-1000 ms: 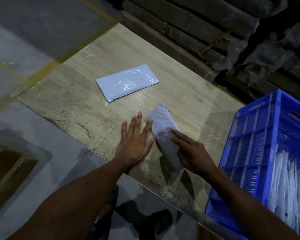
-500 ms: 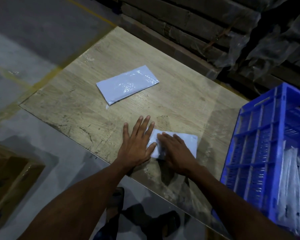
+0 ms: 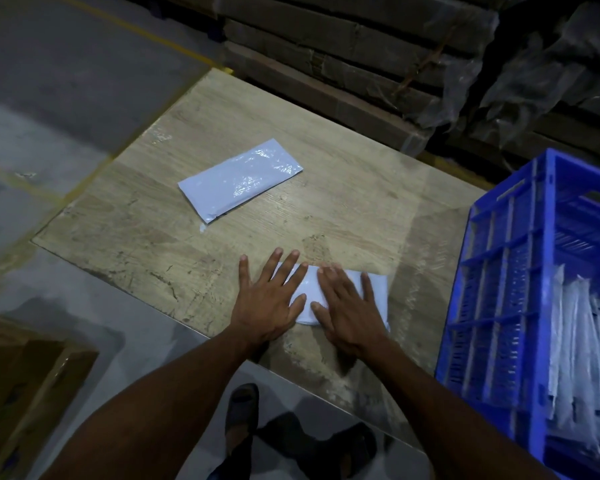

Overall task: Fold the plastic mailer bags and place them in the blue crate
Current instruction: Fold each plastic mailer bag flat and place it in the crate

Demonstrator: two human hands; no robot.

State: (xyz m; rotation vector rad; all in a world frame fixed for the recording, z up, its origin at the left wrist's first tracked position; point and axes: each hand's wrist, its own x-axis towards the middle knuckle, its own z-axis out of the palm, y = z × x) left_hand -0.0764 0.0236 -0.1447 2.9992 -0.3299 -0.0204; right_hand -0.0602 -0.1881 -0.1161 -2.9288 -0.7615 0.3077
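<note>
Seen from above, a dim warehouse floor with a worn wooden bench (image 3: 343, 188) filling the middle of the frame.

Low centre: both hands flat on a folded white plastic mailer bag (image 3: 309, 285) near the bench's near edge. Left hand (image 3: 269, 301) palm down, fingers (image 3: 284, 268) straight and spread, index and middle fingertips on the left end of the bag, thumb tip at its lower left edge, the other fingers on bare wood. Right hand (image 3: 347, 306) palm down just beside the left, fingers straight and close together, covering most of the bag's middle and right part, pressing it flat. Nothing pinched or gripped by either hand.

Centre, above the hands and well apart from them: a second mailer bag (image 3: 239, 180), longer, glossy and crinkled, lying flat and slanted on the bench.

Right edge of the frame: a blue crate (image 3: 499, 306) with latticed walls, standing just beside the bench, holding a row of white folded bags (image 3: 582, 358) upright inside.

Top of the frame: stacked flat cardboard (image 3: 326, 46), partly draped in clear plastic wrap (image 3: 520, 71). Lower left: a brown cardboard box (image 3: 25, 386) on the grey floor (image 3: 49, 81). Yellow floor line (image 3: 142, 29) running diagonally at upper left. Bottom centre: dark sandalled feet (image 3: 243, 407) below the bench edge.
</note>
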